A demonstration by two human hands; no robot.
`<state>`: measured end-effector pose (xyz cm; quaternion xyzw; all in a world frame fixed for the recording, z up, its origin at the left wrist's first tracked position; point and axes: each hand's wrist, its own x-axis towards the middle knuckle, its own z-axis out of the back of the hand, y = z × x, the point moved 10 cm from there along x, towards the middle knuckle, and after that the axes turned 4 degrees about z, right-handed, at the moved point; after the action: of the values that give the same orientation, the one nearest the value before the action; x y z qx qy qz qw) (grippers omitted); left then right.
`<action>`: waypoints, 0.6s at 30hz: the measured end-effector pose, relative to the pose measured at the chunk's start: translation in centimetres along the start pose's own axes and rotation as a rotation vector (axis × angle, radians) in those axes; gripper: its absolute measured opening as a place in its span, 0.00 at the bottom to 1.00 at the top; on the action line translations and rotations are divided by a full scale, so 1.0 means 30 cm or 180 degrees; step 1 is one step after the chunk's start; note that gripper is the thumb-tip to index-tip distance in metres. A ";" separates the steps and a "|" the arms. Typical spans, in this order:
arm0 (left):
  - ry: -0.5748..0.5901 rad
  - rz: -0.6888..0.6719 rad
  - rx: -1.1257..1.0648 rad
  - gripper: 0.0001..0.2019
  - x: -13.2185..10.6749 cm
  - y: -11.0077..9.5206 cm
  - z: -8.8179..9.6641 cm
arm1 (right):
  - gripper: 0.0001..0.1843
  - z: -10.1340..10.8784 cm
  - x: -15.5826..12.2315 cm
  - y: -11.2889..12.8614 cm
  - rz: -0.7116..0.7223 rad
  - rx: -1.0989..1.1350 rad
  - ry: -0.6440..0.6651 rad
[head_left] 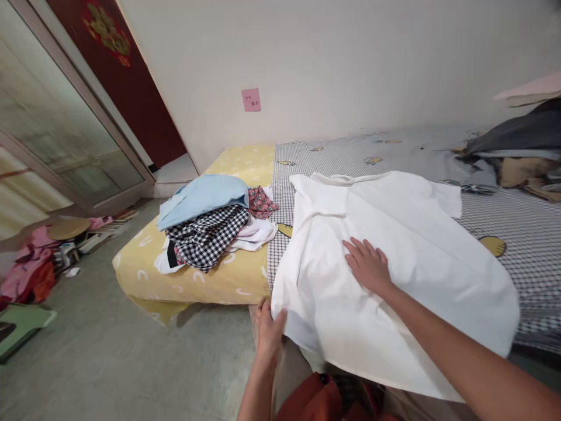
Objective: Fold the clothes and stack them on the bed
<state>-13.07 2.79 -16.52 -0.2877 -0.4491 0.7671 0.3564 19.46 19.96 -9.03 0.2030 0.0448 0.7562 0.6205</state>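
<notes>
A white shirt (407, 234) lies spread over the bed, its lower edge hanging past the front side. Its left side is folded inward, with a sleeve lying across the upper part. My left hand (268, 324) pinches the shirt's lower left corner between thumb and fingers. On the middle of the cloth my right hand (367, 264) lies flat, palm down and fingers apart. Left of the shirt sits a pile of clothes: a light blue garment (205, 196) on top, a black and white checked garment (213, 237) below it.
The bed has a yellow sheet (144, 275) and a grey checked sheet (491, 234). More folded clothes (526, 146) are stacked at the right. A pink note (251, 100) is on the wall. Pink clothing (30, 263) and a green stool (24, 327) are on the left floor.
</notes>
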 end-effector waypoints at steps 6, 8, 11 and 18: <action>-0.0443 -0.1292 0.0469 0.07 -0.289 -0.269 -0.038 | 0.24 0.014 -0.281 0.028 -0.0596 0.2673 -0.0153; -0.0534 -0.1842 0.0942 0.08 -0.383 -0.353 -0.081 | 0.29 -0.082 -0.398 0.064 -0.1350 0.4166 0.0390; -0.0390 -0.2514 0.1400 0.10 -0.478 -0.413 -0.175 | 0.35 -0.201 -0.550 0.198 -0.2048 0.5513 0.1499; 0.0931 -0.3313 0.0775 0.05 -0.626 -0.329 -0.309 | 0.31 -0.301 -0.593 0.217 -0.2059 0.5239 0.1550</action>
<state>7.74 -4.47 -9.41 -0.0880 -0.3859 0.4882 0.7778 12.81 3.14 -19.68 0.3935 0.7535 0.2971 0.4350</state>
